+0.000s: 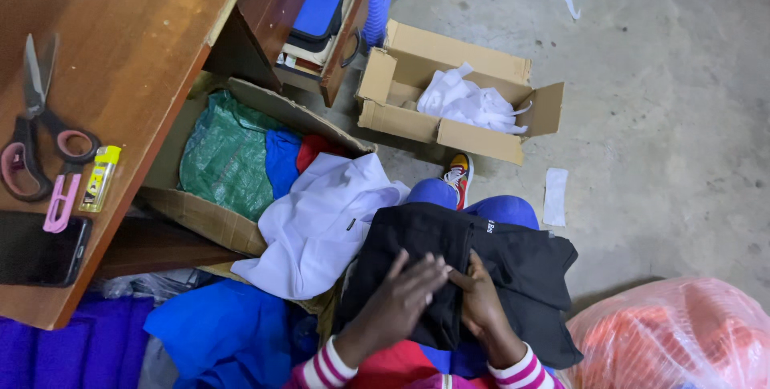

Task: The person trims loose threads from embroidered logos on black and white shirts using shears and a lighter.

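Both hands, left hand [399, 297] and right hand [479, 297], are pressed flat and open on a partly folded black garment [481, 269]; beside it, a white garment [321, 224] is left unfolded.

Black garment [481, 265] on lap; pink-and-white striped cuffs [513, 373]. White shirt [321, 224], green bag [227, 156] in near brown box [200, 216]. White cloth [469, 104] in far box [457, 88]. Pink-handled scissors [32, 128], yellow lighter [100, 178], black phone [40, 249] on brown desk [136, 28].
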